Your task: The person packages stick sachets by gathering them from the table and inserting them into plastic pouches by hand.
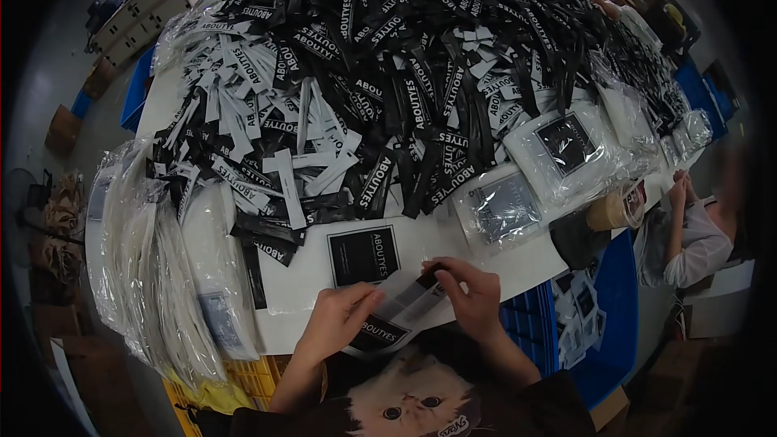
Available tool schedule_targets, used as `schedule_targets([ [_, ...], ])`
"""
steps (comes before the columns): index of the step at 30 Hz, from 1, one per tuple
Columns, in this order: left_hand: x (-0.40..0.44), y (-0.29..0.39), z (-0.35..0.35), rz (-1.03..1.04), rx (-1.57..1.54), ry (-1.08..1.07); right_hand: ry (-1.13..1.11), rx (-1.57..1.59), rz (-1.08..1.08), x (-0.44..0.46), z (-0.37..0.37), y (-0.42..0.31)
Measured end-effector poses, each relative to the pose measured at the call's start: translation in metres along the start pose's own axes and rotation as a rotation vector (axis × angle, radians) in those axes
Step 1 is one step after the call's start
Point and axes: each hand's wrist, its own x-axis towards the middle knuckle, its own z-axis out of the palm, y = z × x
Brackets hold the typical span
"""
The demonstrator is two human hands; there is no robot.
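Note:
My left hand (344,317), fingers pinched, grips the left edge of a translucent plastic bag (405,301) close to my body. My right hand (473,298) is closed at the bag's upper right, by a dark strip (431,277); whether the strip is inside the bag I cannot tell. Below the fingers shows a black label (379,332) printed ABOUTYES. Just beyond my hands, a similar black printed panel (364,255) lies flat on the white table (291,295). A large heap of black ABOUTYES packets (421,89) and white strips (283,178) spreads over the table.
Stacks of plastic-wrapped white bags (154,259) line the left edge. Wrapped packs (498,206) lie at right, near a cup (619,206). Below the right edge stands a blue bin (619,324) holding packets; a yellow crate (259,376) is at lower left. Another person (688,235) sits at right.

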Motion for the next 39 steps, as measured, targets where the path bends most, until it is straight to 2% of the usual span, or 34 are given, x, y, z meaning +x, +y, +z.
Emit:
schedule_targets([
  [2, 0.0, -0.004, 0.001, 0.041, -0.021, 0.002, -0.499, -0.207, 0.149, 0.003, -0.012, -0.002],
  [3, 0.0, -0.006, 0.001, 0.082, -0.043, 0.001, -0.687, -0.092, 0.299, 0.006, -0.021, 0.006],
  [4, -0.001, -0.006, 0.001, 0.082, -0.044, -0.002, -0.684, -0.092, 0.302, 0.011, -0.028, 0.012],
  [6, -0.005, -0.005, 0.003, 0.099, -0.054, -0.166, -1.146, -0.01, 0.343, 0.019, -0.039, 0.022],
  [7, -0.006, -0.004, 0.007, 0.094, -0.059, -0.166, -1.149, -0.01, 0.35, 0.015, -0.035, 0.029],
  [10, -0.006, 0.002, 0.013, 0.093, 0.009, -0.152, -1.016, 0.036, 0.286, 0.007, -0.017, 0.039],
  [12, -0.001, 0.007, 0.004, -0.045, 0.103, -0.32, -1.001, -0.027, 0.442, 0.011, -0.014, 0.036],
  [13, -0.002, 0.004, 0.004, -0.046, 0.105, -0.32, -1.002, -0.024, 0.442, 0.009, -0.013, 0.035],
  [15, -0.001, -0.002, 0.006, 0.057, -0.188, -0.02, -0.543, 0.443, 0.589, 0.007, -0.012, 0.032],
  [16, -0.002, 0.001, 0.003, -0.078, -0.309, -0.007, -0.544, 0.442, 0.589, 0.006, -0.01, 0.026],
  [18, 0.002, 0.008, 0.011, -0.05, -0.418, -0.004, -0.556, 0.371, 0.368, 0.003, -0.005, 0.009],
  [19, 0.004, 0.011, 0.014, -0.02, -0.525, -0.004, -0.551, 0.372, 0.369, 0.001, -0.002, 0.009],
  [20, 0.005, 0.01, 0.014, -0.018, -0.526, -0.009, -0.546, 0.345, 0.325, 0.0, 0.001, 0.01],
  [22, 0.007, 0.008, 0.012, 0.128, -0.343, 0.0, -0.541, 0.317, 0.277, 0.0, 0.003, 0.009],
  [23, 0.007, 0.009, 0.014, 0.128, -0.342, 0.001, -0.515, 0.292, 0.254, 0.001, 0.004, 0.008],
  [25, 0.007, 0.009, 0.021, 0.093, -0.353, 0.151, -0.493, 0.268, 0.229, 0.002, 0.004, 0.011],
  [26, 0.007, 0.006, 0.02, 0.095, -0.351, 0.154, -0.452, 0.317, 0.279, 0.002, 0.003, 0.019],
  [28, 0.008, -0.001, 0.018, -0.107, -0.419, 0.043, -0.41, 0.361, 0.327, 0.002, -0.001, 0.025],
  [31, 0.004, -0.004, 0.032, -0.074, -0.284, 0.109, -0.429, 0.315, 0.315, 0.0, -0.006, 0.026],
  [33, 0.006, 0.007, 0.038, 0.0, -0.221, 0.088, -0.317, 0.325, 0.245, -0.005, -0.008, 0.025],
  [35, 0.009, -0.001, 0.04, 0.136, -0.157, -0.031, -0.243, 0.218, 0.241, -0.006, -0.033, 0.03],
  [37, 0.014, 0.007, 0.04, 0.175, -0.195, -0.003, -0.085, 0.079, 0.301, -0.005, -0.082, 0.025],
  [39, 0.017, 0.006, 0.039, 0.213, -0.237, 0.021, -0.076, -0.082, 0.294, -0.003, -0.128, -0.018],
])
